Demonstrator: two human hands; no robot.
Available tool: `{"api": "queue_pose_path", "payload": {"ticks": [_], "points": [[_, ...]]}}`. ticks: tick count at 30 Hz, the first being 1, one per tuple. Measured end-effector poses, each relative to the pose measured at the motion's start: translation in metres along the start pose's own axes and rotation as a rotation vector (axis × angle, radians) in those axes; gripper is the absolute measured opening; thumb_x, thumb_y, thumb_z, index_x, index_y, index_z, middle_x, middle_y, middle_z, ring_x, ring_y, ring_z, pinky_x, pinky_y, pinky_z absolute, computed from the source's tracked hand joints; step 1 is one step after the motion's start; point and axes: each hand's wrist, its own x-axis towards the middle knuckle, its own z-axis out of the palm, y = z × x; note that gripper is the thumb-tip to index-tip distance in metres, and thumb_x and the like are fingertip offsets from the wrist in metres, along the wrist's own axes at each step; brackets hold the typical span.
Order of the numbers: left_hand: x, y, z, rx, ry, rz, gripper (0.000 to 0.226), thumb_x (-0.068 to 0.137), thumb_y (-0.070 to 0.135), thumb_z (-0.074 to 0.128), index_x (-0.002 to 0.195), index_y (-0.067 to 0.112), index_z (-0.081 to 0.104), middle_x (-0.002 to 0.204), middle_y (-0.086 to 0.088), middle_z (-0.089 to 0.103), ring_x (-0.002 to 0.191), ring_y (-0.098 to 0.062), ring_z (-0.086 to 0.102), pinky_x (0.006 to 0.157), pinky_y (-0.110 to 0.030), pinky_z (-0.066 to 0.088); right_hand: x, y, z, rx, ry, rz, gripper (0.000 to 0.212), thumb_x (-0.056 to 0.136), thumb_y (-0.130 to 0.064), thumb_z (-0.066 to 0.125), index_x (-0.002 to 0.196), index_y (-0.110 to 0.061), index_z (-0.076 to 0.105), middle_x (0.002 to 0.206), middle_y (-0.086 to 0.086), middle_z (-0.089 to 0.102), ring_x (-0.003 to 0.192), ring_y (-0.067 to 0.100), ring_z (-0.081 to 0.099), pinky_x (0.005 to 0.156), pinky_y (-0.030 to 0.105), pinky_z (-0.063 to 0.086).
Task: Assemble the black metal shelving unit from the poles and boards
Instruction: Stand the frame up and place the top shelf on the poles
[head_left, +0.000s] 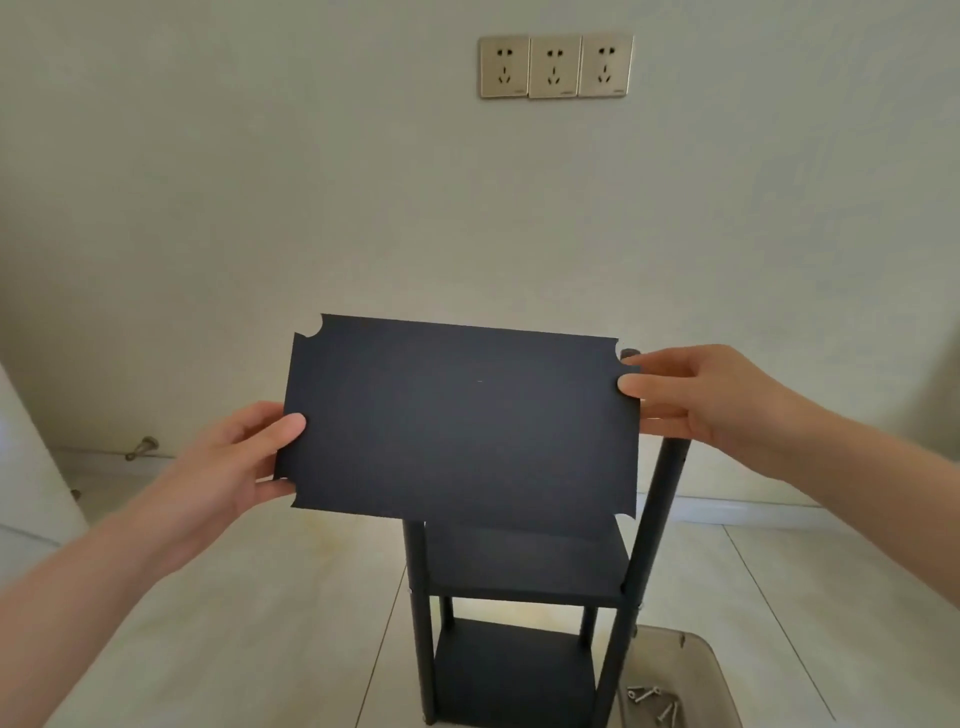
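A black rectangular board (457, 421) with notched corners is held up in front of me, tilted towards the camera. My left hand (234, 457) grips its left edge, thumb on the front face. My right hand (696, 395) pinches its right edge near the upper corner. Below the board stands the partly built black shelving unit (524, 566), with two boards fixed between upright black poles. The right front pole (657, 519) rises behind the board's right edge, and a pole top shows beside my right fingertips. The board hides the tops of the other poles.
A shallow grey tray (696, 665) with several screws (654, 701) lies on the tiled floor at the lower right. Three gold wall sockets (555, 66) sit on the pale wall ahead. A white door edge (31, 467) and a doorstop (143, 448) are at the left.
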Motion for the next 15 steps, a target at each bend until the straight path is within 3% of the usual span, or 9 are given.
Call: {"api": "queue_pose_path", "payload": {"ticks": [3,5,9,13,15], "points": [[0.008,0.017,0.016,-0.042,0.022,-0.026,0.040,0.085,0.036,0.065,0.115,0.011,0.070,0.112,-0.004,0.075,0.088,-0.021,0.074,0.067,-0.025,0.060,0.005,-0.003,-0.015,0.164,0.047,0.022,0.021,0.093,-0.017,0.066,0.100,0.001,0.075,0.109,0.011,0.074,0.096,0.027,0.073,0.073,0.023,0.058],[0.016,0.025,0.025,-0.072,0.033,-0.079,0.038,0.084,0.035,0.068,0.110,0.007,0.073,0.107,-0.005,0.076,0.078,-0.021,0.074,0.065,-0.025,0.060,0.008,-0.003,-0.019,0.229,0.051,0.012,0.019,0.094,-0.016,0.063,0.097,-0.004,0.078,0.111,0.010,0.074,0.097,0.025,0.073,0.074,0.025,0.059],[0.037,0.039,0.042,-0.162,0.104,-0.182,0.025,0.089,0.026,0.070,0.103,0.005,0.073,0.093,-0.005,0.078,0.068,-0.017,0.074,0.054,-0.026,0.058,0.015,-0.001,-0.022,0.156,0.003,0.012,0.021,0.094,-0.020,0.062,0.112,-0.023,0.074,0.112,-0.002,0.074,0.099,0.018,0.072,0.078,0.029,0.060],[0.061,0.055,0.059,-0.198,0.153,-0.185,0.016,0.087,0.022,0.074,0.097,0.010,0.071,0.074,0.002,0.076,0.058,-0.010,0.072,0.047,-0.023,0.056,0.028,-0.005,-0.031,0.045,0.154,0.032,0.018,0.096,-0.022,0.061,0.102,-0.011,0.073,0.094,0.001,0.074,0.077,0.011,0.069,0.060,0.021,0.055],[0.072,0.062,0.068,-0.162,0.160,-0.174,0.016,0.087,0.023,0.075,0.095,0.011,0.069,0.067,0.003,0.074,0.054,-0.009,0.070,0.046,-0.023,0.055,0.037,-0.003,-0.036,-0.003,0.211,0.080,0.020,0.096,-0.023,0.061,0.102,-0.007,0.071,0.088,0.002,0.069,0.074,0.012,0.064,0.059,0.022,0.053]]}}
